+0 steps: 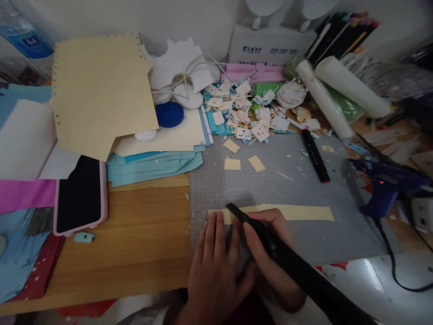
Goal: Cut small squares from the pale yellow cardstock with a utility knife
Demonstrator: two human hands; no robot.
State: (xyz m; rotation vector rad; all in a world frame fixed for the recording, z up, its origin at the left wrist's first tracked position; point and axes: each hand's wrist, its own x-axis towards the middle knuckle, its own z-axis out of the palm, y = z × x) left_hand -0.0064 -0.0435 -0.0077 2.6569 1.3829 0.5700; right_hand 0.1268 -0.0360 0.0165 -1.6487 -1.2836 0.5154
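A long pale yellow paper strip (297, 212) lies across the grey cutting mat (338, 239). My left hand (216, 257) rests on the strip's left end with its fingers stretched out flat. In my right hand (274, 243) is a black utility knife (291, 262), gripped near its front. Its dark blade tip is over the strip, close to the left fingertips; whether it touches the paper I cannot tell. Beyond the strip lie three small yellow rectangles (232, 164). Part of the strip is hidden under my hands.
A pile of small paper pieces with drawn faces (243, 113) sits at the back. To the right are a black marker (315, 155) and a blue glue gun (389, 180) with a lit red light. A phone (81, 194), a yellow sheet (101, 90) and blue paper (155, 169) are left.
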